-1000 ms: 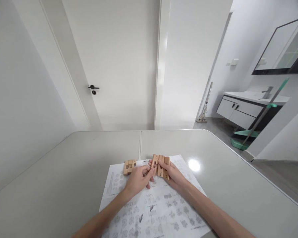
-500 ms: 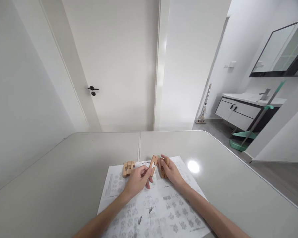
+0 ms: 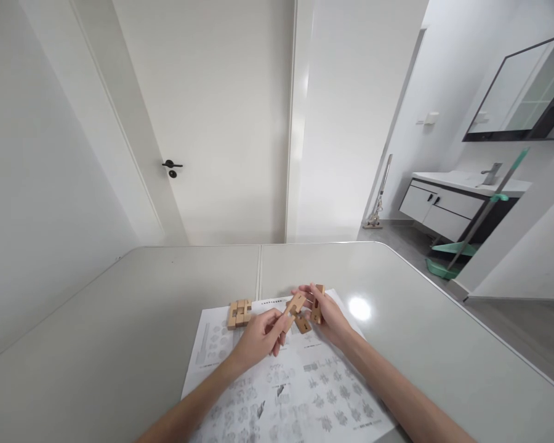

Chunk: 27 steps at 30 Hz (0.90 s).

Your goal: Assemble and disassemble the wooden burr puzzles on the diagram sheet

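Observation:
My left hand [image 3: 261, 332] pinches a notched wooden puzzle piece [image 3: 298, 303], its free end tilted up to the right. Between thumb and fingers, my right hand [image 3: 330, 317] grips a second wooden puzzle piece [image 3: 317, 312], held nearly upright and marked with a small dark figure. Below and between the two hands is another wooden piece [image 3: 303, 325] with a dark mark; whether it rests on the paper or is held, I cannot tell. Left of my left hand, a block of interlocked wooden pieces [image 3: 239, 314] stands on the printed instruction sheet [image 3: 323, 394].
The sheet lies on a glossy grey table [image 3: 120, 344] with a seam down its far half. A white door [image 3: 221, 123] rises behind the table. To the right are a washbasin cabinet [image 3: 438, 206], a green dustpan [image 3: 443, 269] and a mop [image 3: 378, 203].
My right hand has turned its wooden piece more upright and shifted slightly right. The left hand's piece now leans further right, and the piece between the hands shows more.

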### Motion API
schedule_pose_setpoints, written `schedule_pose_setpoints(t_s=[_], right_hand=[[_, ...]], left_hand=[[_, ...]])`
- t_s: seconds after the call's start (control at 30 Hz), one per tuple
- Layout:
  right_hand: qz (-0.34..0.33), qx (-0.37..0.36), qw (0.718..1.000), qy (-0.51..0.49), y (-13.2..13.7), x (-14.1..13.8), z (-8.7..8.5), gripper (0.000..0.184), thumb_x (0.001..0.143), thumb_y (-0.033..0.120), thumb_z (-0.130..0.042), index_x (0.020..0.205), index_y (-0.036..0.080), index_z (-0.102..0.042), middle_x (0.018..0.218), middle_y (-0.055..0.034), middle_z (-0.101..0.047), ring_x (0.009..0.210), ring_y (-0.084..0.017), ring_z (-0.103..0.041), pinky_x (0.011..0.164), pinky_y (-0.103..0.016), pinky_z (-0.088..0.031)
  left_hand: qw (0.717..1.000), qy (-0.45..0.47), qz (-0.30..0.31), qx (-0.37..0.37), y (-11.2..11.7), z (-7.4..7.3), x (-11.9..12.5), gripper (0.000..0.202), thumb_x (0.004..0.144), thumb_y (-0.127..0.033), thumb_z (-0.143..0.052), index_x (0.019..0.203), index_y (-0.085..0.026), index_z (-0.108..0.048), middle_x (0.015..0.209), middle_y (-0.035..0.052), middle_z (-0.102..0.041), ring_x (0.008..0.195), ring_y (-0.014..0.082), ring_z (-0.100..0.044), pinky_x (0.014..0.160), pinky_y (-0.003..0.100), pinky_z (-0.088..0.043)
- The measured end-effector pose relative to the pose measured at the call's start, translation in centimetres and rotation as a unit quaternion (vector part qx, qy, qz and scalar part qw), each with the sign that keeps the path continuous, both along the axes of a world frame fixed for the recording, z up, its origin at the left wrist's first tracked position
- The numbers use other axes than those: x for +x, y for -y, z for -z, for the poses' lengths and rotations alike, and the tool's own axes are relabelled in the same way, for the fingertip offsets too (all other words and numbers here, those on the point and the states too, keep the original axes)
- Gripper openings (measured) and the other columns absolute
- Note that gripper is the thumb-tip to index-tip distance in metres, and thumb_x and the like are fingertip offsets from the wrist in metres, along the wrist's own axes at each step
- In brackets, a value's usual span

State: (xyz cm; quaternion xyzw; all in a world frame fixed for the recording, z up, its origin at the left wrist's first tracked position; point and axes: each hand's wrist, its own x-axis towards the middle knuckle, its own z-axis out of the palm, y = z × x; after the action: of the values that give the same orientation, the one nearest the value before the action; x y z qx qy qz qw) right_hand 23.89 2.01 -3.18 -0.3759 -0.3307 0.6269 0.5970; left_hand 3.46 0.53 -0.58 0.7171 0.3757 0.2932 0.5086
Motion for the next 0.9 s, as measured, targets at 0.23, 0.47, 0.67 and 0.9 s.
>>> schedule_pose_setpoints(t_s=[0.23, 0.47, 0.67, 0.9], right_hand=[[-0.087, -0.006, 0.996, 0.03, 0.4, -0.3, -0.8, 0.045, 0.085, 0.063, -0.065, 0.087, 0.018, -0.062, 0.061, 0.0039, -0.055, 0.038, -0.004, -0.02, 0.038, -0.022, -0.014], [0.084, 0.081, 0.861, 0.495, 0.2, -0.2, 0.5, 0.03, 0.088, 0.051, -0.059, 0.082, 0.022, -0.055, 0.062, 0.0037, -0.052, 0.053, -0.014, -0.044, 0.052, -0.025, -0.028], [0.03, 0.047, 0.74, 0.67, 0.6, -0.5, 0.6, 0.023, 0.085, 0.04, -0.063, 0.078, 0.022, -0.052, 0.066, -0.0009, -0.063, 0.056, -0.016, -0.053, 0.055, -0.026, -0.025], [0.022, 0.033, 0.733, 0.679, 0.3, 0.1, 0.6, 0.029, 0.087, 0.034, -0.058, 0.065, 0.022, -0.045, 0.062, -0.0011, -0.06, 0.054, -0.015, -0.05, 0.054, -0.026, -0.025]], left_hand=[[1.0, -0.007, 0.007, -0.009, 0.1, 0.0, 0.0, 0.044, 0.099, -0.06, -0.04, 0.09, -0.019, -0.054, 0.076, 0.002, -0.07, 0.043, 0.0106, -0.061, 0.039, 0.019, -0.039], [0.976, -0.132, -0.114, 0.133, -0.7, 1.0, -0.2, 0.039, 0.101, -0.051, -0.04, 0.077, -0.022, -0.048, 0.058, -0.0023, -0.063, 0.04, 0.0119, -0.05, 0.046, 0.024, -0.036], [0.912, -0.279, -0.164, 0.254, -1.1, 2.2, -0.3, 0.036, 0.099, -0.042, -0.041, 0.07, -0.022, -0.045, 0.052, -0.0021, -0.056, 0.044, 0.0159, -0.051, 0.05, 0.028, -0.025], [0.864, -0.375, -0.145, 0.302, -1.2, 2.9, -0.4, 0.045, 0.1, -0.044, -0.039, 0.061, -0.021, -0.045, 0.05, 0.0002, -0.052, 0.044, 0.0169, -0.049, 0.05, 0.028, -0.02]])
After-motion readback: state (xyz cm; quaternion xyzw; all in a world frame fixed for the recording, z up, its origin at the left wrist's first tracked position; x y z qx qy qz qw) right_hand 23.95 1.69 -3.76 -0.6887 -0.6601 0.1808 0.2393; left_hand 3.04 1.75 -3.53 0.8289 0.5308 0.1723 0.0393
